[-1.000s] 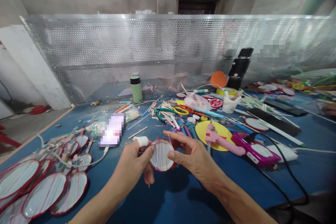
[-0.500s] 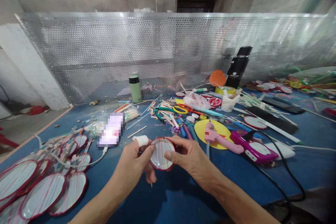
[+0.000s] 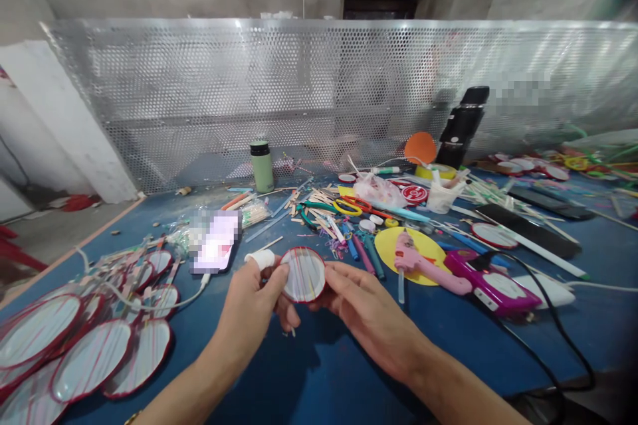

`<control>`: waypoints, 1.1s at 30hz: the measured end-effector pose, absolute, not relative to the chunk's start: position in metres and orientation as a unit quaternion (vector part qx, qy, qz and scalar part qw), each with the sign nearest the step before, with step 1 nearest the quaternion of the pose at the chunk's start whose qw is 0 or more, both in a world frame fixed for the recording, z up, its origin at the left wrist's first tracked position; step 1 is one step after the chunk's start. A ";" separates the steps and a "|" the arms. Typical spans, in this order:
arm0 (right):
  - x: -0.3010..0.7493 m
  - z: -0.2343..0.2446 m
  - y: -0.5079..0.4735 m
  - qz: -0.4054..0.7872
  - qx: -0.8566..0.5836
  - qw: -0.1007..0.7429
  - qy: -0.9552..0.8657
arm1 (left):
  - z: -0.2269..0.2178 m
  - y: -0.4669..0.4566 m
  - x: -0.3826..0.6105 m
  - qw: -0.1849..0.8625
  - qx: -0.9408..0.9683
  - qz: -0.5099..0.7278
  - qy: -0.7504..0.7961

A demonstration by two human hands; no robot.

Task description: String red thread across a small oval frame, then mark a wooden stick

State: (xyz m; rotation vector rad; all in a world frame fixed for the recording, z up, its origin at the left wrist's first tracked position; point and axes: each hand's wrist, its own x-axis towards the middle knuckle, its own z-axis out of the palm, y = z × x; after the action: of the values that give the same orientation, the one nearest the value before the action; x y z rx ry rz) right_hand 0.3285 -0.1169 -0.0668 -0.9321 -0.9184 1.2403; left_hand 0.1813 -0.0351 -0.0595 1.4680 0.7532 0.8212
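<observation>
Both my hands hold one small round disc [image 3: 302,274], white with a red rim and thin coloured threads across it, above the blue table [image 3: 319,372]. My left hand [image 3: 254,302] pinches its left edge with the thumb; the index finger wears a white bandage. A thin stick pokes out below that hand. My right hand [image 3: 366,309] grips the disc's right and lower edge with thumb and fingers closed on it.
Several finished red-rimmed discs [image 3: 90,358] lie at the left. A phone [image 3: 215,250] on a white cable lies ahead. A pink glue gun [image 3: 423,264] on a yellow disc, a purple glue gun [image 3: 491,282], scissors, sticks, a green bottle [image 3: 262,167] and a perforated metal screen [image 3: 319,93] stand beyond.
My right hand moved from pinching a thread above the disc to gripping the disc's right edge. The disc rose slightly and the camera view shifted a little.
</observation>
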 end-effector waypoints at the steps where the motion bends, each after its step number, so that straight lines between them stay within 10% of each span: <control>1: 0.327 -0.066 -0.118 0.540 -0.405 0.629 -0.386 | -0.060 -0.035 0.181 0.601 0.636 0.357 0.328; 33: 0.298 -0.091 -0.135 0.475 -0.426 0.745 -0.194 | -0.065 -0.033 0.181 0.545 0.663 0.364 0.362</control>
State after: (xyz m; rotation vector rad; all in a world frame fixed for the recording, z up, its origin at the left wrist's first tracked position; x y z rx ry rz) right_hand 0.2980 -0.1348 -0.0913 -0.9337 -0.4238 1.0411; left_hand 0.1806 -0.0332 -0.0651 1.5732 0.8590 0.8643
